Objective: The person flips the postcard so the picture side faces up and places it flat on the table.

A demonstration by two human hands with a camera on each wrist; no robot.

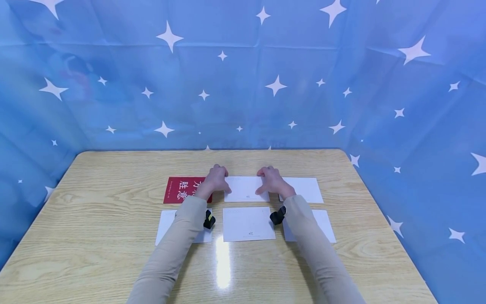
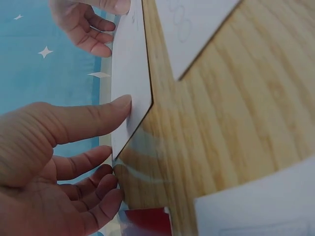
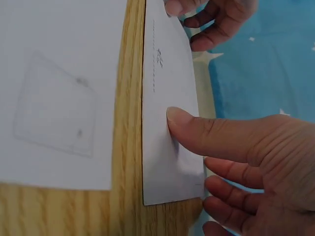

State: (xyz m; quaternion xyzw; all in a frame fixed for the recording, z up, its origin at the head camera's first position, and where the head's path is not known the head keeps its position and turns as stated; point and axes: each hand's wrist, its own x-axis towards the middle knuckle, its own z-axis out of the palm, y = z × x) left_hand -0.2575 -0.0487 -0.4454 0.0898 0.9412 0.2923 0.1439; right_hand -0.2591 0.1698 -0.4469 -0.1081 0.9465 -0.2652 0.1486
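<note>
A white card (image 1: 246, 188) lies in the middle of the back row, small dark print near its front edge. At its left end is my left hand (image 1: 217, 179), thumb on the card's face and fingers curled at the far edge. My right hand (image 1: 271, 180) holds the right end the same way. In the left wrist view, the left thumb (image 2: 120, 105) presses the white surface close to a corner. The right wrist view has the right thumb (image 3: 179, 118) on the card, with the fingers partly hidden behind its far edge.
Left in the back row is a red card (image 1: 175, 191) with white characters, partly behind my left hand. Another white card (image 1: 306, 190) lies on the right. White cards form the front row, one in the middle (image 1: 248, 223). A starry blue curtain (image 1: 228, 109) hangs behind the wooden table (image 1: 95, 236).
</note>
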